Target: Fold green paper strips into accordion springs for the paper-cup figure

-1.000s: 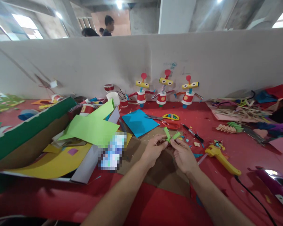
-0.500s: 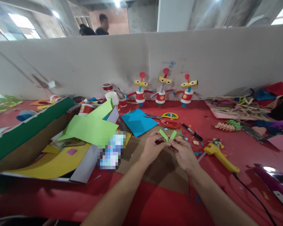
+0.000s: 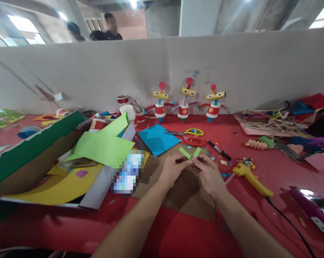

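My left hand [image 3: 174, 169] and my right hand [image 3: 209, 172] meet over a brown cardboard sheet [image 3: 188, 195] on the red table [image 3: 178, 236]. Both pinch a small folded green paper strip [image 3: 190, 153], whose two ends stick up in a V between the fingertips. Fingers of both hands are closed on it. Yellow-handled scissors [image 3: 190, 132] and a blue paper sheet [image 3: 158, 138] lie just beyond my hands.
Three paper-cup robot figures [image 3: 183, 102] stand against the white partition [image 3: 162, 68]. A yellow glue gun [image 3: 252, 177] with a black cord lies right of my hands, a black pen [image 3: 219, 150] nearby. A cardboard box [image 3: 43, 161] with green and yellow paper sits left. People stand behind the partition.
The strip's two green ends have shifted slightly between my fingers, and my hands have risen a little. The people behind the partition have moved left.
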`<move>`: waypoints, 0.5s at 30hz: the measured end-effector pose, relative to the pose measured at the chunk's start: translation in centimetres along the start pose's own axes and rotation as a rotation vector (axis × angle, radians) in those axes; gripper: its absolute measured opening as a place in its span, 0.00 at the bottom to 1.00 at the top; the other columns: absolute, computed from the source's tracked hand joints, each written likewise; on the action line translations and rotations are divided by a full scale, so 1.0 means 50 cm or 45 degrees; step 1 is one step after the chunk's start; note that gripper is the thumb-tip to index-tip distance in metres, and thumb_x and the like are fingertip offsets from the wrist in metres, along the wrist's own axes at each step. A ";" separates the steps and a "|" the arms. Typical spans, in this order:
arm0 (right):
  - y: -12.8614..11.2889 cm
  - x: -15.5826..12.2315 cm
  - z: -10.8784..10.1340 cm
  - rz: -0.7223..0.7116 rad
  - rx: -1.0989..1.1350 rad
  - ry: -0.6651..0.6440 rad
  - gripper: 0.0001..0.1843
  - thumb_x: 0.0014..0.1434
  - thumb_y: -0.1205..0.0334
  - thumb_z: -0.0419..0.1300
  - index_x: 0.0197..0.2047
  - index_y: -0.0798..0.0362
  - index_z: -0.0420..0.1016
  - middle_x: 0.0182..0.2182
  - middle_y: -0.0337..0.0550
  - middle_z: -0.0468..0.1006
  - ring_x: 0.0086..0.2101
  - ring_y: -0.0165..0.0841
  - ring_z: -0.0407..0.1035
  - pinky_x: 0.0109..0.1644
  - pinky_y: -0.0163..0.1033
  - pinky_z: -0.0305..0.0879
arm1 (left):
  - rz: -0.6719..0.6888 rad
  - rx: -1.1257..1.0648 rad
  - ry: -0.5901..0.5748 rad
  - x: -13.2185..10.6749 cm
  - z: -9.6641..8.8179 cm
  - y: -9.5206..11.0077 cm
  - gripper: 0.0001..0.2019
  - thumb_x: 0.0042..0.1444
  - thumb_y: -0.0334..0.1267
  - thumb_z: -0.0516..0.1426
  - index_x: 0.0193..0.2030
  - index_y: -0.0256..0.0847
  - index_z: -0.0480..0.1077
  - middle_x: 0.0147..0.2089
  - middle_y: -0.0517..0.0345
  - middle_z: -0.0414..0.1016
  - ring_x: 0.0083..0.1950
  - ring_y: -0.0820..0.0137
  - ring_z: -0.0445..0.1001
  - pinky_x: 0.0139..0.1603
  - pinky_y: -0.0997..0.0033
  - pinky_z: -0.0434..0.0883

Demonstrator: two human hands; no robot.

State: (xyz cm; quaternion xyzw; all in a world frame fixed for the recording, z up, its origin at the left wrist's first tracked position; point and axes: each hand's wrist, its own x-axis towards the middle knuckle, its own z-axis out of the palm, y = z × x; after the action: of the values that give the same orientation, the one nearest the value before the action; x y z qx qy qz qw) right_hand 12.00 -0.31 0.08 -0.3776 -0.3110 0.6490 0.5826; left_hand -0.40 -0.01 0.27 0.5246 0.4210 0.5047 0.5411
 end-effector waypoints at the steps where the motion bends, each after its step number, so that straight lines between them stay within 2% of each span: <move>1: 0.000 0.000 0.000 -0.002 -0.021 0.009 0.10 0.39 0.61 0.69 0.25 0.52 0.73 0.24 0.34 0.72 0.24 0.25 0.63 0.29 0.32 0.60 | -0.001 0.015 0.017 0.000 0.000 -0.001 0.09 0.46 0.38 0.61 0.33 0.37 0.75 0.30 0.56 0.74 0.35 0.69 0.69 0.39 0.69 0.65; 5: 0.002 -0.002 -0.001 -0.007 -0.105 0.042 0.11 0.41 0.58 0.68 0.26 0.52 0.72 0.23 0.33 0.70 0.24 0.24 0.62 0.25 0.30 0.55 | -0.013 0.040 0.080 -0.001 0.001 -0.003 0.08 0.45 0.37 0.61 0.31 0.36 0.75 0.30 0.57 0.74 0.34 0.70 0.69 0.38 0.71 0.64; 8: 0.005 -0.007 -0.001 -0.053 -0.219 0.038 0.11 0.44 0.56 0.66 0.26 0.52 0.71 0.21 0.34 0.70 0.23 0.25 0.62 0.24 0.31 0.53 | -0.069 -0.053 0.058 -0.004 0.002 0.001 0.09 0.45 0.39 0.61 0.31 0.35 0.75 0.29 0.56 0.75 0.32 0.70 0.69 0.36 0.70 0.65; 12: 0.008 -0.010 0.001 -0.166 -0.334 0.019 0.10 0.48 0.54 0.63 0.27 0.51 0.72 0.23 0.36 0.70 0.24 0.27 0.62 0.27 0.33 0.58 | -0.150 -0.232 0.043 -0.007 0.005 0.008 0.10 0.43 0.40 0.62 0.30 0.34 0.76 0.29 0.54 0.76 0.31 0.70 0.70 0.35 0.70 0.65; 15: 0.009 -0.010 0.002 -0.209 -0.335 0.015 0.10 0.49 0.53 0.62 0.28 0.51 0.73 0.25 0.37 0.71 0.26 0.29 0.63 0.31 0.35 0.60 | -0.201 -0.362 0.093 -0.006 0.007 0.009 0.11 0.40 0.37 0.64 0.32 0.35 0.77 0.30 0.54 0.77 0.33 0.68 0.71 0.39 0.68 0.66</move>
State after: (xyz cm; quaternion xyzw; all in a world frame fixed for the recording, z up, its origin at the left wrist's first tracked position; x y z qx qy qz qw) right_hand 11.69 -0.84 -0.18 -0.4280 -0.4197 0.5506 0.5809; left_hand -0.14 -0.40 0.75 0.3892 0.4047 0.5339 0.6322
